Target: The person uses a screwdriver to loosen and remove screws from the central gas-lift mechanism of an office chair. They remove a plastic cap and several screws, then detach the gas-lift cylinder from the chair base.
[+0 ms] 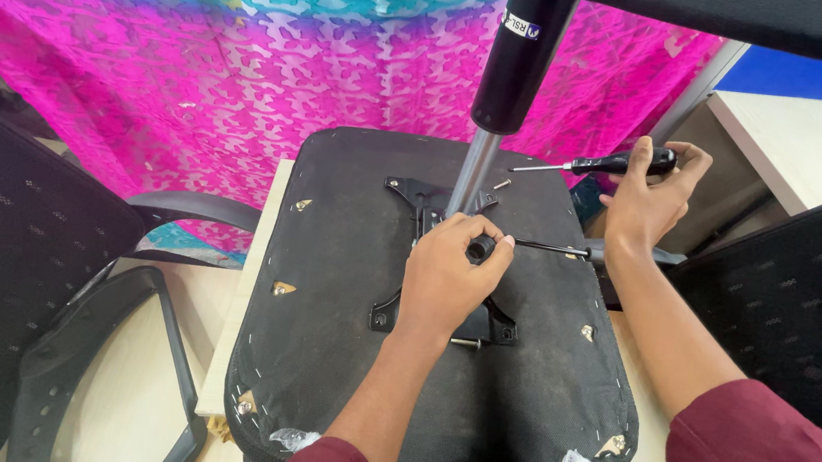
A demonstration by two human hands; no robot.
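A bright cloth [245,74] in pink and turquoise, with a cut-out pattern, hangs as the background across the top of the view. Below it a pale wooden table [229,344] carries an upturned office chair seat [339,355], its underside covered in black fabric that is stapled along the edge, with torn clear plastic at the near rim. The seat fills nearly all the table; only a narrow strip of wood shows at 9 o'clock, and black mesh chair backs [6,262] close in at 9 and at 3 o'clock, so there is little open room at the sides.

In the middle of the seat sits a black metal mounting plate [493,321], and from it a smooth silver and black gas cylinder [506,79] rises toward 12 o'clock. The left hand [447,275] rests on the plate with its fingers curled closed around a small black round part [479,249] at the foot of the cylinder. The right hand [650,199], at 2 o'clock from the plate, is closed around the black handle of a slim screwdriver [598,165], its thin metal shaft pointing left. A second thin dark tool [550,246] lies across the seat, touching the left fingertips.
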